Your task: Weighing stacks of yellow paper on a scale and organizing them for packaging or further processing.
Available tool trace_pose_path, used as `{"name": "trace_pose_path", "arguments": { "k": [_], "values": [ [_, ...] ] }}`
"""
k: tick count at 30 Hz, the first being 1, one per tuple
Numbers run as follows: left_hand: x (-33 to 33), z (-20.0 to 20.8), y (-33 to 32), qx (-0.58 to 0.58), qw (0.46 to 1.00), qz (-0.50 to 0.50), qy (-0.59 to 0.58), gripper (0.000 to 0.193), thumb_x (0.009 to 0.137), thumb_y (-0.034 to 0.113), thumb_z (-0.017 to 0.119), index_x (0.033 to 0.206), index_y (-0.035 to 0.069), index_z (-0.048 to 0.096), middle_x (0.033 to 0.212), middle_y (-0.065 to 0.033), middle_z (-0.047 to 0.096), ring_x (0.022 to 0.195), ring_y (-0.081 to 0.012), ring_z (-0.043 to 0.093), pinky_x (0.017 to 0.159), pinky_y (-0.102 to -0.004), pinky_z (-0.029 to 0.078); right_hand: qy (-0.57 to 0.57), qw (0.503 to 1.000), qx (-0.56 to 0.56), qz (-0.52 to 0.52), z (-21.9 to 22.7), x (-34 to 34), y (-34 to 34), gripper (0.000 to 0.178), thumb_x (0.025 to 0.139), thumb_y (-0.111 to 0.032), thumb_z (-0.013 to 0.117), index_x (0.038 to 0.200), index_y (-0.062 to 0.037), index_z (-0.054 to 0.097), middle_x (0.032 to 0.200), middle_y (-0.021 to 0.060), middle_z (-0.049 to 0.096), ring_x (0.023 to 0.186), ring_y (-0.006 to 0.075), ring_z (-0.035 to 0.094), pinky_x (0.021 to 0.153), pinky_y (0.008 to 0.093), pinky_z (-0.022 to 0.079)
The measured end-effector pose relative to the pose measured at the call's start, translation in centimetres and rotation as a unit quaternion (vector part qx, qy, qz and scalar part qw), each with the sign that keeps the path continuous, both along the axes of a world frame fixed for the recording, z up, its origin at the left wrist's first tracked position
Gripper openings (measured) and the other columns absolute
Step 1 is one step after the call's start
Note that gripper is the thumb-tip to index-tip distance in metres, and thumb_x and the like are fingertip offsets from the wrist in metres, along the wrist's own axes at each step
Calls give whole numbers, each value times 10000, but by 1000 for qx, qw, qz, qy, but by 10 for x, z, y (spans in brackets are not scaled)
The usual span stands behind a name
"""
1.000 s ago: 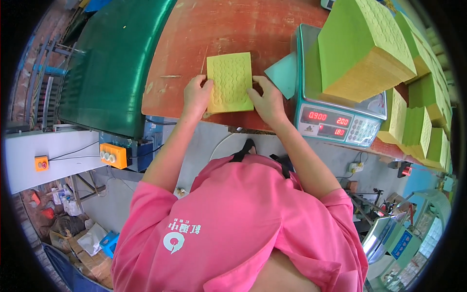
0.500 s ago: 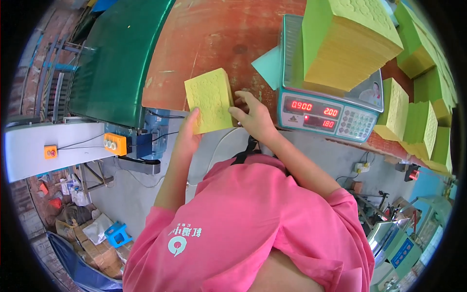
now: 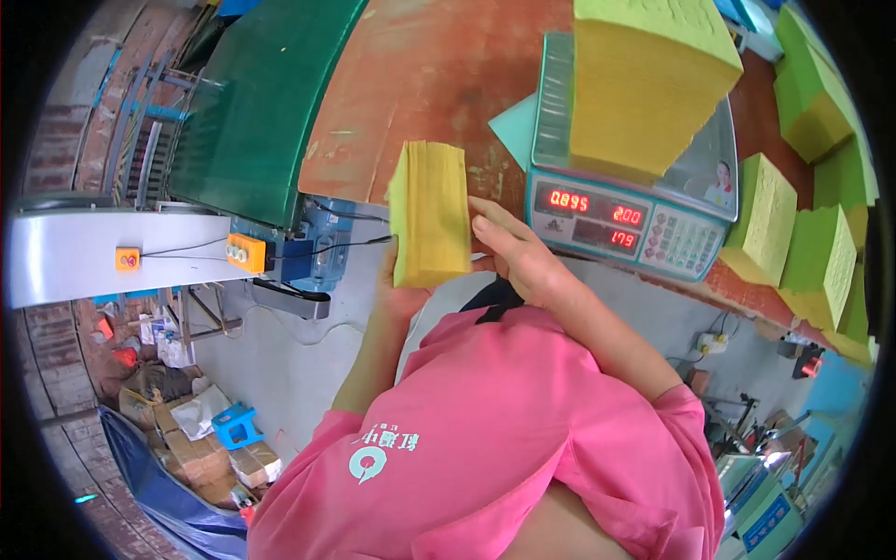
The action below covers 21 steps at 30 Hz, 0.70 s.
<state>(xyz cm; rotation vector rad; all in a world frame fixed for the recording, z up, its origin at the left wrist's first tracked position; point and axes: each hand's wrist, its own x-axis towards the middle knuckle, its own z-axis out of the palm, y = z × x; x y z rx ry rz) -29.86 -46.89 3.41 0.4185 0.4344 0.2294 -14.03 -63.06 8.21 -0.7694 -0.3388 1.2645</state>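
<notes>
A thick stack of yellow paper sheets (image 3: 431, 219) is held in front of me near the table's front edge, its layered side turned up toward me. My left hand (image 3: 401, 289) grips its lower left part, with most of the fingers hidden behind it. My right hand (image 3: 518, 250) lies against the stack's right side, fingertips touching it and some fingers partly hidden. To the right, a taller stack of yellow-green paper (image 3: 644, 103) rests on the pan of a digital scale (image 3: 681, 229) with a lit red display.
Several yellow-green paper stacks (image 3: 761, 219) stand at the table's right. A pale green sheet (image 3: 515, 131) pokes out beside the scale. At left is a green conveyor belt (image 3: 257, 103) with an orange button box (image 3: 245, 254). A blue stool (image 3: 237, 427) stands on the floor near cardboard boxes.
The held paper stack has been tipped, from its embossed face showing to its layered side showing. My right hand has closed in against it. The scale's reading has dropped slightly.
</notes>
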Motion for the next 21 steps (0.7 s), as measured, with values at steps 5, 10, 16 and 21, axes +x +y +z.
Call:
{"name": "trace_pose_path", "arguments": {
  "k": [5, 10, 16, 21],
  "values": [
    [19, 70, 26, 384, 917, 48, 92, 544, 877, 226, 621, 1332, -16, 448, 1295, -132, 573, 1153, -224, 584, 961, -379, 474, -83, 996, 32, -27, 15, 15, 7, 789, 864, -384, 687, 1454, -25, 307, 1406, 101, 431, 1278, 229, 445, 1064, 377, 367],
    [42, 125, 53, 816, 578, -6, -3, 598, 655, 54, 751, 1211, 14, 535, 1182, -137, 618, 1075, -327, 596, 943, -420, 462, -364, 923, -27, -118, -25, 29, 46, 748, 800, -219, 784, 1413, -69, 384, 1411, 86, 454, 1300, 217, 436, 1087, 368, 348],
    [80, 115, 117, 868, 495, -2, -35, 591, 648, 106, 772, 1188, 25, 545, 1150, -155, 629, 1069, -350, 598, 925, -435, 463, -552, 815, -59, -166, -22, 44, 111, 711, 754, -230, 797, 1358, -84, 452, 1356, 108, 505, 1222, 211, 489, 1049, 369, 379],
    [114, 103, 158, 793, 596, -122, 23, 552, 714, 154, 758, 1191, 7, 523, 1079, -183, 623, 1003, -340, 616, 885, -404, 476, -129, 958, -135, -217, -41, 49, 125, 521, 677, -22, 716, 1178, -6, 575, 1150, 77, 632, 1063, 212, 586, 929, 326, 464]
  ]
}}
